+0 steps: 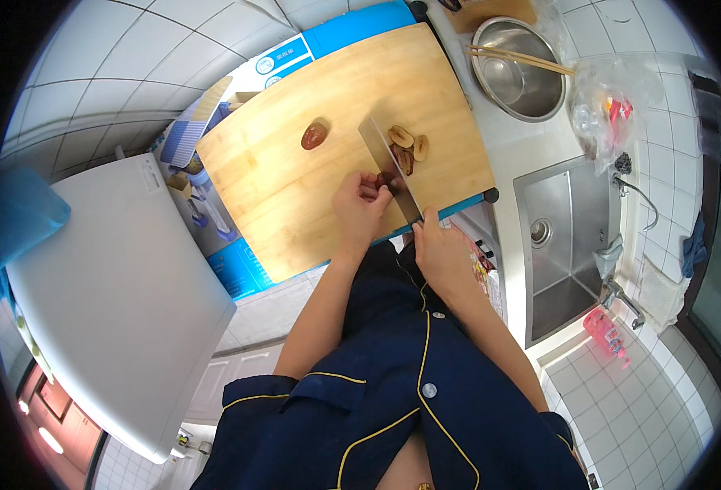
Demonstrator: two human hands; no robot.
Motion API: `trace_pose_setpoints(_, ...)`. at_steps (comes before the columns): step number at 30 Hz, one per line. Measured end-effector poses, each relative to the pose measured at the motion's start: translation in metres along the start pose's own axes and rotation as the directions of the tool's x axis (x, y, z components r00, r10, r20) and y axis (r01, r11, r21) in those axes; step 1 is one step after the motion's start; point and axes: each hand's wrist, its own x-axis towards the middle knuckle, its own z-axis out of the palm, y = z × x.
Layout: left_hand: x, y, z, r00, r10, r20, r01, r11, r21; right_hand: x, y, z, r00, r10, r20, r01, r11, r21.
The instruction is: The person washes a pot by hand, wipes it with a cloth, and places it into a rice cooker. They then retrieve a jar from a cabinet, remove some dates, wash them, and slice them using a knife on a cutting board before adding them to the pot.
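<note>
My right hand (441, 252) grips the handle of a cleaver (391, 168), whose broad blade stands on edge over a wooden cutting board (287, 190). Left of the blade, the fingertips of my left hand (363, 201) pinch a small dark red piece of fruit (381, 180), probably a jujube; the fingers partly cover it. Several cut pieces (420, 147) lie just right of the blade, some with pale flesh up and some with dark red skin showing. A whole red jujube (314, 135) rests by itself farther left on the board.
A steel bowl (507, 86) with wooden chopsticks (520, 56) across it stands on the counter at upper right. Below it are a plastic bag (611, 116), a steel sink (556, 220) and a pink pump bottle (606, 334). A white appliance (121, 275) stands at left. Blue cardboard (360, 27) lies under the board.
</note>
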Motion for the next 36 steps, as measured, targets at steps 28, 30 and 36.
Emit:
trace_pose_setpoints(28,0.012,0.013,-0.002,0.994,0.103,0.033,-0.108,0.966,0.234,-0.005,0.0,0.008,0.999,-0.008,-0.051,0.007,1.0,-0.018)
trace_pose_setpoints(30,0.012,0.011,-0.003,0.993,0.117,0.027,-0.12,0.964,0.238,-0.004,0.0,0.008,0.999,-0.01,-0.031,0.009,1.0,-0.028)
trace_pose_setpoints(36,0.01,0.004,-0.004,0.992,0.118,0.047,-0.125,0.977,0.174,0.0,0.001,0.024,0.999,0.018,-0.049,-0.017,0.999,0.031)
